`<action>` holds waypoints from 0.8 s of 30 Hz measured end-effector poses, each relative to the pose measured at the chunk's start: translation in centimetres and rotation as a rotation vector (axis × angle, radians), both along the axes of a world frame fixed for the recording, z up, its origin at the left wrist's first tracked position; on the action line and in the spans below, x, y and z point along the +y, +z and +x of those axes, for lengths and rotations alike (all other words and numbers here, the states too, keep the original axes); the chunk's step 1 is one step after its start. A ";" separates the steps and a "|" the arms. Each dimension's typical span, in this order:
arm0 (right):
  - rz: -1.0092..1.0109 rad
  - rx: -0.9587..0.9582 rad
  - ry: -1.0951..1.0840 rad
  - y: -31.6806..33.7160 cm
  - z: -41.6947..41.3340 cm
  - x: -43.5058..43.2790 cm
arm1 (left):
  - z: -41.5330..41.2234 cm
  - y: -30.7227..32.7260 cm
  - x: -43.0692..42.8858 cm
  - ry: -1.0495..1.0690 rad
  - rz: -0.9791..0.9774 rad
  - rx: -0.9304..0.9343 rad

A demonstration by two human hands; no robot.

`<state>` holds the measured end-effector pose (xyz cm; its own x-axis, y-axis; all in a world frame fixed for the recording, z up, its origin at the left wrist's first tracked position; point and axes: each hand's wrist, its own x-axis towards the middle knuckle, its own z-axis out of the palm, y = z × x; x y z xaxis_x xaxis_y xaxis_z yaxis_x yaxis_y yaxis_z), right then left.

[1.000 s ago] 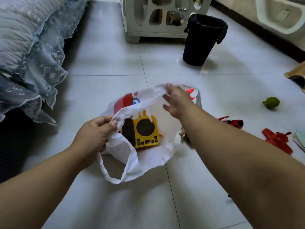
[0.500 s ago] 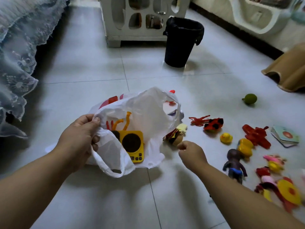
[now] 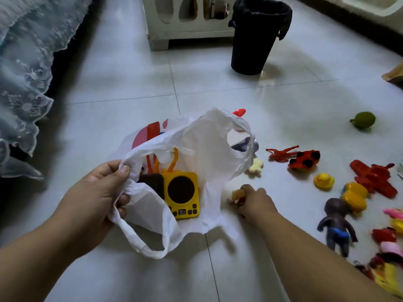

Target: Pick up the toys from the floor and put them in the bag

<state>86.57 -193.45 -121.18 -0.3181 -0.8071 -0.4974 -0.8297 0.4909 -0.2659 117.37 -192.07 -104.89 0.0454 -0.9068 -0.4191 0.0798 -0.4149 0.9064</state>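
Lowered since before, right hand [image 3: 254,201] now grips a small tan toy [image 3: 238,195].

— What do we see far beyond the grip?
— A black bin [image 3: 257,38] with a dark liner, on the pale tiled floor [image 3: 122,83]. Beside it, to the left, a white cabinet [image 3: 185,22].
— And out left?
— Lace-edged bedding [image 3: 24,79], hanging floorward.

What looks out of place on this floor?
Toys lie scattered on the tiles right of the white bag: a rubber duck, a dark doll, a red plane. A green ball sits apart. Nothing looks broken.
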 end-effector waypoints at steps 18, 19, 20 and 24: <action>0.112 0.109 0.507 0.4 -5.4 -6.6 | -0.1 -0.1 -0.3 0.040 -0.033 -0.063; 0.086 0.071 0.493 0.3 -5.7 -5.5 | -0.3 -0.2 -0.5 0.031 -0.025 -0.071; 0.074 0.043 0.479 0.4 -5.9 -4.2 | -0.5 -0.3 -0.7 0.027 -0.019 -0.083; -0.021 0.027 0.391 0.2 -5.8 2.5 | -1.2 -0.6 -1.1 0.016 -0.001 -0.128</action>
<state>80.78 -191.00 -120.97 0.0022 -0.8798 -0.4753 -0.9598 0.1315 -0.2479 116.15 -193.15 -105.50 0.1130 -0.9061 -0.4078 -0.0297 -0.4133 0.9101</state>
